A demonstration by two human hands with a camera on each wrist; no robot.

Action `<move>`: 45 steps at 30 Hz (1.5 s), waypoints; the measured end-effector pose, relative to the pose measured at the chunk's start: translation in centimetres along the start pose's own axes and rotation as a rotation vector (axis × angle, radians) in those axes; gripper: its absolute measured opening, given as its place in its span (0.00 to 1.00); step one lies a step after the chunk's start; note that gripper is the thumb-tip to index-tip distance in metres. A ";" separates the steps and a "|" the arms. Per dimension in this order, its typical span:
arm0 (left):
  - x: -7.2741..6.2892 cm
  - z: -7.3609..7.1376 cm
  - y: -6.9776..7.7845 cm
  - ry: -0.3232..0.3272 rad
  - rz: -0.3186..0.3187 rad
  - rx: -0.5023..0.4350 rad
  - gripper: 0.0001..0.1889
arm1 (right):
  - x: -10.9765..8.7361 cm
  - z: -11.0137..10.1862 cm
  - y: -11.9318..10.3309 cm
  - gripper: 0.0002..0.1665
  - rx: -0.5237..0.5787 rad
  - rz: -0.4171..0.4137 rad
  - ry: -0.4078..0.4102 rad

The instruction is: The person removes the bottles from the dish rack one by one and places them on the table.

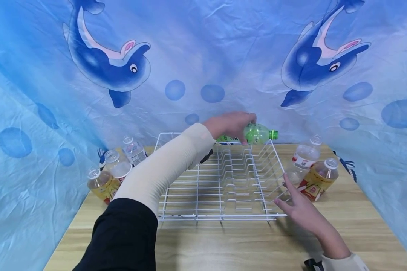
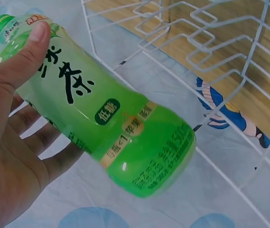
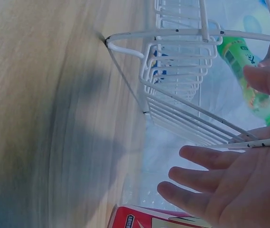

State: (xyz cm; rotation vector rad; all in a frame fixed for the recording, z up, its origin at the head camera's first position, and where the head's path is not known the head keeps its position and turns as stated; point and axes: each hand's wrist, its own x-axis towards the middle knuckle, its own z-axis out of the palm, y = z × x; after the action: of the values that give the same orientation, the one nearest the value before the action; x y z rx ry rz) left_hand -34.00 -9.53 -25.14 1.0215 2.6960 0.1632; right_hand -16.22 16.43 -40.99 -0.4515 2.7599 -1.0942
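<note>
My left hand (image 1: 231, 126) grips a green tea bottle (image 2: 111, 114) by its neck end, thumb across the front and fingers behind. The bottle is tilted in the left wrist view, and its green cap points right in the head view. It is held at the back edge of a white wire dish rack (image 1: 220, 216). At the rack's right side, my right hand (image 1: 303, 210) has the rim between thumb and fingers. The fingers (image 3: 196, 178) are stretched out straight on the outer side, the thumb on the inner side.
Clear bottles and a yellow-labelled bottle (image 1: 320, 180) stand just right of the rack. Left of it is a similar group, with a yellow-labelled bottle (image 1: 103, 184) partly behind the left sleeve. A blue dolphin-print sheet (image 1: 203, 56) walls the wooden table (image 1: 217, 244) at back and sides.
</note>
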 end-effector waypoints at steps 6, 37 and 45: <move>0.0 0.9 -0.2 0.039 0.039 -0.093 0.40 | 0.0 -0.1 0.1 0.59 -0.059 0.002 0.005; -2.0 3.8 0.4 0.287 0.094 -0.597 0.44 | 4.6 -2.6 -4.0 0.53 -0.044 -0.099 0.085; -2.2 4.3 0.8 0.320 0.090 -0.704 0.43 | 6.5 -3.3 -5.5 0.54 0.043 -0.163 0.094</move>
State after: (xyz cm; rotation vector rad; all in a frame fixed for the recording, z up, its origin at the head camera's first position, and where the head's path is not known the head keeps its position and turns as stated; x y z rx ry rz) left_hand -30.69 -10.30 -28.70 0.9306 2.5028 1.2778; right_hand -21.88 12.67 -34.91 -0.6456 2.8158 -1.2385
